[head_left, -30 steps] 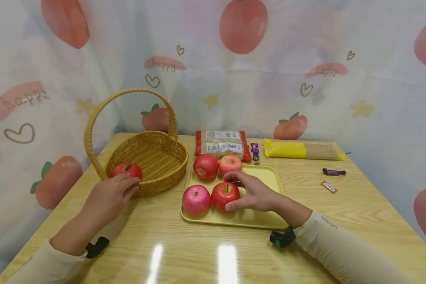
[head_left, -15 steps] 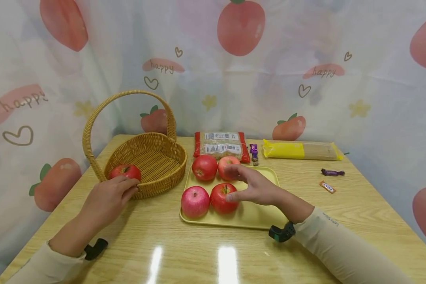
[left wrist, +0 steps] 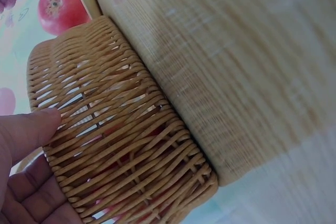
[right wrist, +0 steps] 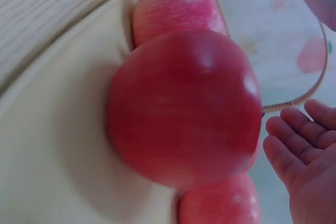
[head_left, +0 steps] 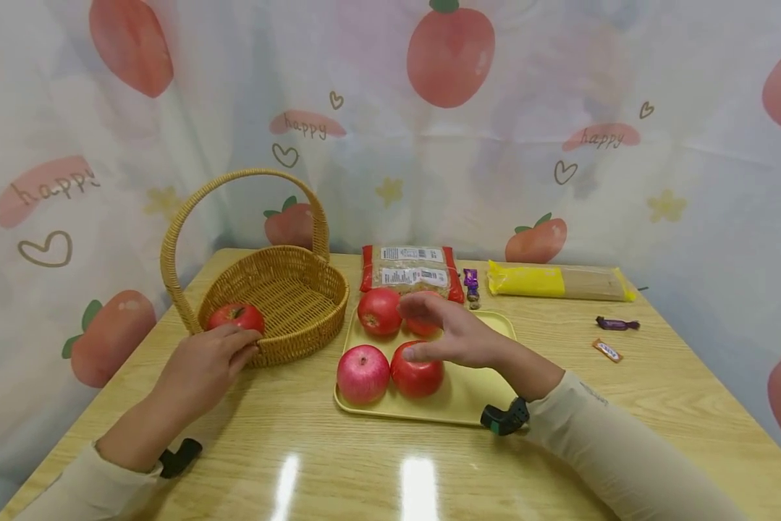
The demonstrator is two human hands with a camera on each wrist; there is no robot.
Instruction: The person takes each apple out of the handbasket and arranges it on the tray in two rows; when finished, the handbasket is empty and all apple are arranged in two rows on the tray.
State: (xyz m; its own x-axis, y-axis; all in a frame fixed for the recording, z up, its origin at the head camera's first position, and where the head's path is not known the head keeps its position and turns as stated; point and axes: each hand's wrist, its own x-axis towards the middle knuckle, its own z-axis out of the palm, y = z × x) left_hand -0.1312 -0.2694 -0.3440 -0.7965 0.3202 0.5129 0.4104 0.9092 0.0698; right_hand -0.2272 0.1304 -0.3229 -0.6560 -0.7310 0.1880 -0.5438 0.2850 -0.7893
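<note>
R hand lifted off round glossy apple

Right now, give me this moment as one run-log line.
left hand: touches woven wicker basket wall, one red apple inside | right hand: open above four apples on yellow tray, holding nothing

My right hand hides most of the far right apple; I can't read the candy wrappers.
</note>
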